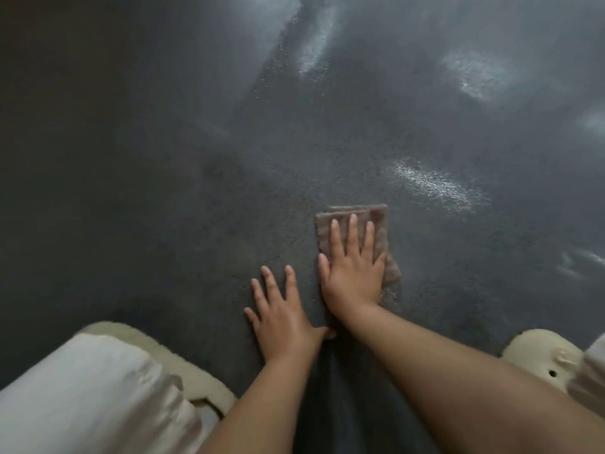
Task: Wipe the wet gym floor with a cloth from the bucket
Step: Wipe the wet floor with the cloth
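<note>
Right hand (352, 273) flat on folded cloth (376, 221), left hand (281, 312) on floor (163, 191).

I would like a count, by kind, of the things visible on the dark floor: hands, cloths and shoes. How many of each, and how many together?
Hands: 2, the left hand flat on the dark speckled floor, the right hand pressing flat on the cloth.
Cloths: 1, a brownish folded cloth.
Shoes: 2, cream-coloured, one left, one right.
Total: 5.

A single head-worn wide-angle view looks steeply down, close above the dark floor (196, 158); its far edges appear blurred, perhaps from motion.
</note>
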A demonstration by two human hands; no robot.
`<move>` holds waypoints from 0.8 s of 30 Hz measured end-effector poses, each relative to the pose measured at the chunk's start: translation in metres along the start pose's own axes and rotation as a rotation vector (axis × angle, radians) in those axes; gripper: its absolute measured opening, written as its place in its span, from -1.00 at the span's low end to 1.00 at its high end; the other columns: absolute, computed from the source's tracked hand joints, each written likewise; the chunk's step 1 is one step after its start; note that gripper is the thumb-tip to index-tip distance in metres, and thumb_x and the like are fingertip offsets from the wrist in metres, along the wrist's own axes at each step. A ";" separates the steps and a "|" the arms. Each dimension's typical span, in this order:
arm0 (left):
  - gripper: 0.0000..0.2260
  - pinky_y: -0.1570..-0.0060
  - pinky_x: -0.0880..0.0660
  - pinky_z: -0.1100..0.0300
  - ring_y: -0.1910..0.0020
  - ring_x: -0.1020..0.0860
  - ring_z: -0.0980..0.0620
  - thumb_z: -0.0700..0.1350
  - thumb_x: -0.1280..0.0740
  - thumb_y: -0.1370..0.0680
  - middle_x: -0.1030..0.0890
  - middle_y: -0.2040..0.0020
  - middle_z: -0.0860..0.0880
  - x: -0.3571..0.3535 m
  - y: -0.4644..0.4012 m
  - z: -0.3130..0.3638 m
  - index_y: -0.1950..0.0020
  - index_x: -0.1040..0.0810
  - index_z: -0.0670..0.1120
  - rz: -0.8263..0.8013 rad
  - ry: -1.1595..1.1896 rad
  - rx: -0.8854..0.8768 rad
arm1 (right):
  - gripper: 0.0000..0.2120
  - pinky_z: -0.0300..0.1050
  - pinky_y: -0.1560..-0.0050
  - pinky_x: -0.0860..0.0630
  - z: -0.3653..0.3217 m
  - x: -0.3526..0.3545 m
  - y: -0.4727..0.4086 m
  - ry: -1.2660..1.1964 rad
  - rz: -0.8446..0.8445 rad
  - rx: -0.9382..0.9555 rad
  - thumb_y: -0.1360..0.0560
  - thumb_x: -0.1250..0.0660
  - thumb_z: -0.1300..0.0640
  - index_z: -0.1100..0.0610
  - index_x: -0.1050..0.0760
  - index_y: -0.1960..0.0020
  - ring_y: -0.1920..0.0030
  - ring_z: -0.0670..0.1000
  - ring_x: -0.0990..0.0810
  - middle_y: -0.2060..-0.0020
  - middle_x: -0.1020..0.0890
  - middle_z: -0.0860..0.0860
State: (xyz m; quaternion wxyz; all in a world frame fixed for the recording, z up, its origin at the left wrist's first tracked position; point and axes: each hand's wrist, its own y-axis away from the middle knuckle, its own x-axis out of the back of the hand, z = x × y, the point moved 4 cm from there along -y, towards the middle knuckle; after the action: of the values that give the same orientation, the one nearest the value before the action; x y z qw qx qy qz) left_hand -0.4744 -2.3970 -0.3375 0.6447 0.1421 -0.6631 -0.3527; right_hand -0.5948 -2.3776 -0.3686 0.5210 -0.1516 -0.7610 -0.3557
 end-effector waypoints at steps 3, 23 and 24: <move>0.12 -0.44 0.07 -0.16 -0.50 0.29 -0.15 0.31 -0.44 -0.29 0.36 -0.51 -0.10 -0.001 -0.001 -0.001 -0.52 0.31 0.06 -0.009 0.010 -0.012 | -0.40 0.17 -0.44 0.22 -0.015 0.018 -0.037 0.089 -0.002 0.216 -0.54 0.24 -0.22 -0.08 0.15 -0.54 -0.52 0.10 0.26 -0.54 0.17 0.00; 0.08 -0.42 -0.08 -0.16 -0.52 0.10 -0.21 0.39 -0.38 -0.27 0.20 -0.53 -0.22 -0.001 0.004 -0.012 -0.56 0.12 -0.03 0.057 -0.004 -0.120 | -0.49 0.13 -0.48 0.20 -0.131 0.024 -0.110 0.334 -0.090 0.883 -0.61 0.05 -0.19 -0.16 0.03 -0.53 -0.53 0.13 0.15 -0.55 0.06 0.02; 0.10 -0.36 -0.23 -0.15 -0.50 -0.11 -0.22 0.41 -0.43 -0.17 -0.02 -0.53 -0.25 0.000 0.004 -0.016 -0.54 -0.10 -0.06 0.138 -0.012 -0.136 | -0.48 0.13 -0.48 0.22 -0.126 0.031 -0.124 0.327 -0.073 0.787 -0.61 0.05 -0.20 -0.16 0.06 -0.53 -0.53 0.13 0.18 -0.54 0.10 0.03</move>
State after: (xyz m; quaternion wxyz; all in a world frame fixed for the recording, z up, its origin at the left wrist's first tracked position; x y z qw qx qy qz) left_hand -0.4582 -2.3984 -0.3361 0.6718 0.0498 -0.6496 -0.3525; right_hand -0.5960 -2.5570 -0.3621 0.6398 0.1441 -0.7511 -0.0758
